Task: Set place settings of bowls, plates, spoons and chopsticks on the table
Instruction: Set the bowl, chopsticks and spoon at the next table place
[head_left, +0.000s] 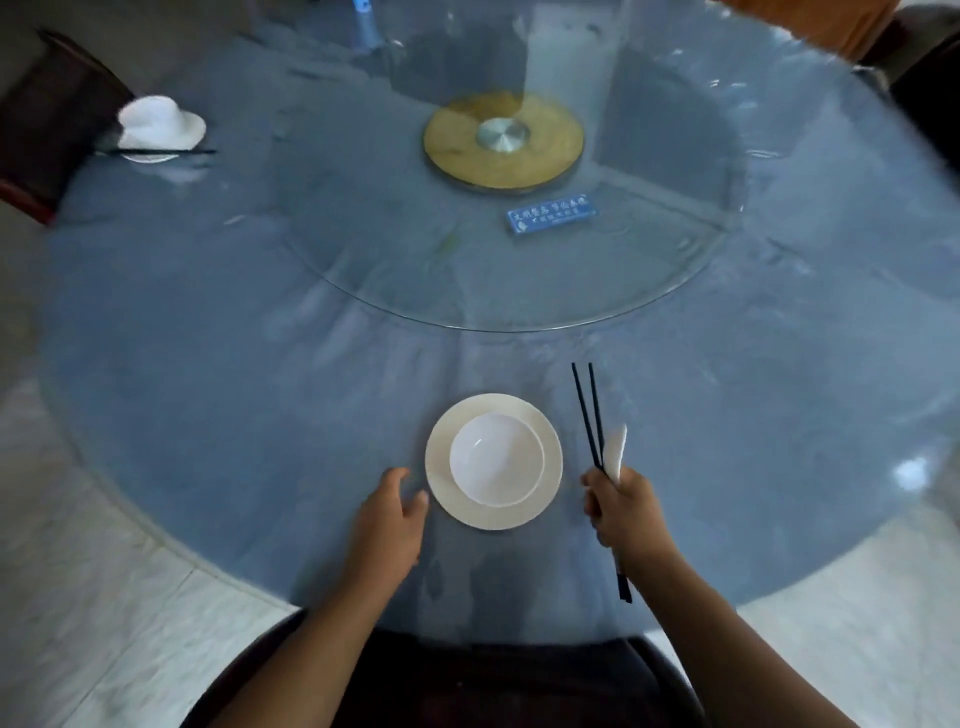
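A white bowl (496, 458) sits on a cream plate (540, 512) near the table's front edge. My left hand (388, 525) rests just left of the plate, fingers apart and holding nothing. To the right of the plate, my right hand (623, 514) grips a pair of black chopsticks (587, 410) together with a white spoon (616, 449). The chopstick tips point away from me and their back ends stick out below my wrist. At the far left stands another setting: a white bowl on a plate (158, 124) with black chopsticks (161, 151) lying in front of it.
The round table (208, 364) has a blue cover under clear film. A glass turntable (415, 280) on a gold hub (501, 140) fills the middle, with a blue card (551, 218) on it. A dark chair (47, 130) stands at the far left, another chair (519, 675) below me.
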